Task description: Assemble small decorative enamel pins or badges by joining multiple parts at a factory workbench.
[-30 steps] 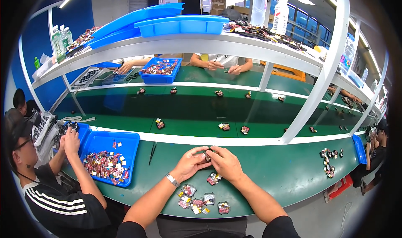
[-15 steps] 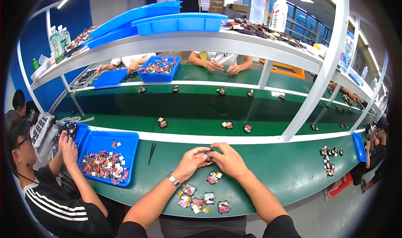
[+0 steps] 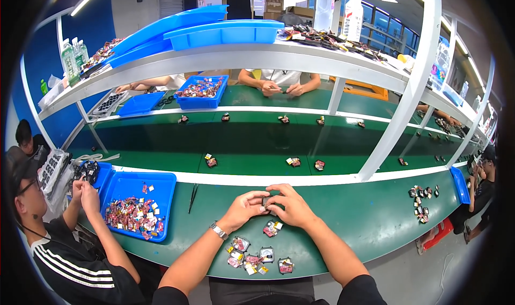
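Observation:
Above the green bench top, my left hand point(image 3: 245, 208) and my right hand point(image 3: 291, 206) meet, their fingers closed around a small dark case point(image 3: 264, 201). Fingers cover most of the case, so its details are hidden. Just below my right hand lies a small black-framed unit point(image 3: 272, 228) with red and white parts. Closer to me rests a loose group of similar units point(image 3: 252, 261) showing clear, red, white and yellow parts. One more unit point(image 3: 285, 265) sits to the right of that group. Black tweezers point(image 3: 193, 198) lie left of my hands.
A blue tray point(image 3: 173, 197) with many small red-and-white parts stands at left, beside a co-worker point(image 3: 80, 235) with raised hands. Beyond a white rail, a green belt point(image 3: 247, 165) carries scattered units. White posts point(image 3: 402, 85) hold a shelf with blue trays point(image 3: 225, 35). More units point(image 3: 421, 203) lie right.
My fingers have shifted slightly around the dark case, which shows more upright now. The left co-worker's hands have come lower, and units on the belt have moved slightly right.

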The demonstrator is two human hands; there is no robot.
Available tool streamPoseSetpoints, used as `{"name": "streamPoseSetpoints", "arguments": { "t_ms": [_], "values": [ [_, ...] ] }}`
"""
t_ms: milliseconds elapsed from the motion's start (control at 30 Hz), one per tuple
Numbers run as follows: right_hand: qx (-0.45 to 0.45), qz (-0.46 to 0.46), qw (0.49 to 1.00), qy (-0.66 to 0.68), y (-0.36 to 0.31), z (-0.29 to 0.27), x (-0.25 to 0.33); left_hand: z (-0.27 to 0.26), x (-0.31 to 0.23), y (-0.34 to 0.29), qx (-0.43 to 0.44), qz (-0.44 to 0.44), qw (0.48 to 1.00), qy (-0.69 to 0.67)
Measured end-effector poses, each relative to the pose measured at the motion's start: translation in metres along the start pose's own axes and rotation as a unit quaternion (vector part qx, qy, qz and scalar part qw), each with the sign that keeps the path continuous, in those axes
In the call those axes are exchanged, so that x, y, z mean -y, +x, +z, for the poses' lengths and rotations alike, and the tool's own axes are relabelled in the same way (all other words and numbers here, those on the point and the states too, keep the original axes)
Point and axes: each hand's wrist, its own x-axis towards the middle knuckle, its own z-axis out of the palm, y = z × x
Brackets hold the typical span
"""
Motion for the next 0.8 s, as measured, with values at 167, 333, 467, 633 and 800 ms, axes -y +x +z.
{"name": "streamPoseSetpoints", "arguments": {
  "t_ms": [167, 333, 467, 633, 800],
  "values": [
    [0.017, -0.010, 1.000, 0.023, 0.000, 0.000, 0.003, -0.003, 0.002, -0.001, -0.009, -0.020, 1.000, -0.016],
    [0.010, 0.010, 0.998, 0.064, -0.002, 0.004, -0.006, 0.004, 0.000, -0.002, -0.029, 0.009, 0.999, -0.028],
    [0.003, 0.026, 0.987, 0.158, -0.001, 0.010, -0.014, -0.003, 0.007, -0.002, -0.023, 0.030, 0.999, -0.007],
    [0.006, 0.040, 0.977, 0.210, -0.001, 0.012, -0.017, -0.005, 0.007, -0.001, -0.011, 0.041, 0.999, 0.025],
    [0.025, 0.053, 0.976, 0.212, -0.002, 0.015, -0.022, -0.005, 0.010, 0.000, -0.014, 0.045, 0.997, 0.055]
  ]
}}
